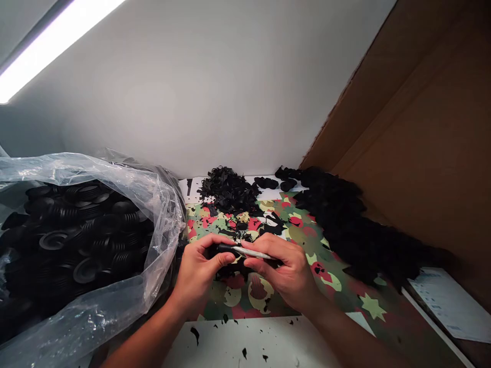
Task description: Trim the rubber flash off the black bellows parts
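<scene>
My left hand [203, 266] is closed around a small black rubber-looking part [225, 248], mostly hidden by the fingers. Pinched in my right hand [286, 263] is a slim pale tool [255, 253], whose tip meets the black part between the two hands. Its exact kind does not show. Beneath the hands, black scraps lie on a sheet with a camouflage-like pattern [233, 296]. Just beyond them rises a heap of thin black trimmings [228, 189].
At left a clear plastic bag [164, 245] stands open, full of ribbed black round parts [88, 225]. A long pile of black pieces [341, 220] runs along a cardboard panel [418, 143] at right. Papers [452, 301] lie at the lower right; a white wall [215, 92] closes the back.
</scene>
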{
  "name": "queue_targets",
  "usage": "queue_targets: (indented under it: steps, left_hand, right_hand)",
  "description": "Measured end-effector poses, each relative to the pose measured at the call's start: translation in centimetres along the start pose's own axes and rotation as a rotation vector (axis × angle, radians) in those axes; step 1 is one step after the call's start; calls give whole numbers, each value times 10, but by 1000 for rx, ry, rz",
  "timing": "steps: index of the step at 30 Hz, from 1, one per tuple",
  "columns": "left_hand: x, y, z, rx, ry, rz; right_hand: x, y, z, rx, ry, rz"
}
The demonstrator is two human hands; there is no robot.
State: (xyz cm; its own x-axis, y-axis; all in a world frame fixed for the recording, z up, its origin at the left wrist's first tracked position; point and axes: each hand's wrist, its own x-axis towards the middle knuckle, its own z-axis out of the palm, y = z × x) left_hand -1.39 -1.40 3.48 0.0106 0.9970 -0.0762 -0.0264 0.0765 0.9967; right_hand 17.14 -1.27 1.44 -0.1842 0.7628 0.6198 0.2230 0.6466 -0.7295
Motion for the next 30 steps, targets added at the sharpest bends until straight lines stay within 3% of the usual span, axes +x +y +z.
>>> queue_targets:
  steps: [16, 30]
  left_hand:
    - [-3, -5, -4, 173, -54, 147]
    - [-5, -14, -3, -14, -66, 97]
  right_hand:
    - [-1, 0, -2, 14, -54, 53]
    - [0, -3, 0, 102, -131, 180]
